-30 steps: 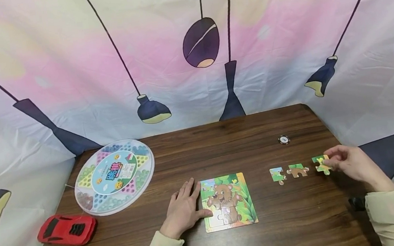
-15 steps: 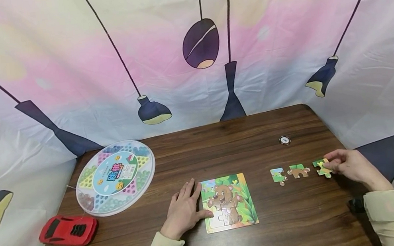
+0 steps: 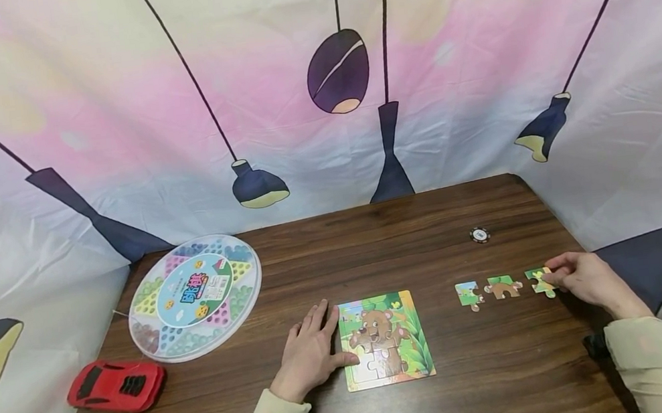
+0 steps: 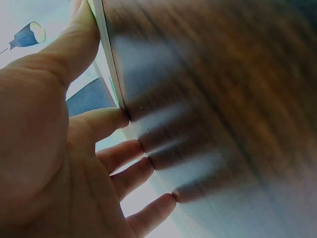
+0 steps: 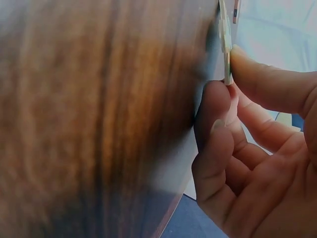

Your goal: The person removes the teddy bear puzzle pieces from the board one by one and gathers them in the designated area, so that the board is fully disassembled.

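In the head view my left hand point(image 3: 310, 353) lies beside a bear jigsaw board point(image 3: 424, 358), with its thumb over the board's left edge. Its fingers, straight and spread, touch the wooden surface in the left wrist view. A pale patch with piece outlines shows at the board's lower left. On the right, my right hand point(image 3: 587, 282) pinches a green and yellow puzzle piece point(image 3: 537, 276); the right wrist view has the thumb on the piece point(image 5: 227, 49) and a finger at its edge. Two more pieces lie to its left: a brown-and-green one point(image 3: 501, 283) and a blue-and-green one point(image 3: 469, 294).
A round Chinese checkers box point(image 3: 251, 309) and a red toy car point(image 3: 116, 387) are at the left of the wooden table point(image 3: 336, 253). A poker chip point(image 3: 479, 235) lies behind the loose pieces. Patterned cloth point(image 3: 299, 136) hangs behind the table.
My right wrist and sleeve have shifted slightly left while the fingers stay on the puzzle piece, which has barely moved. The left hand and board have stayed in place.
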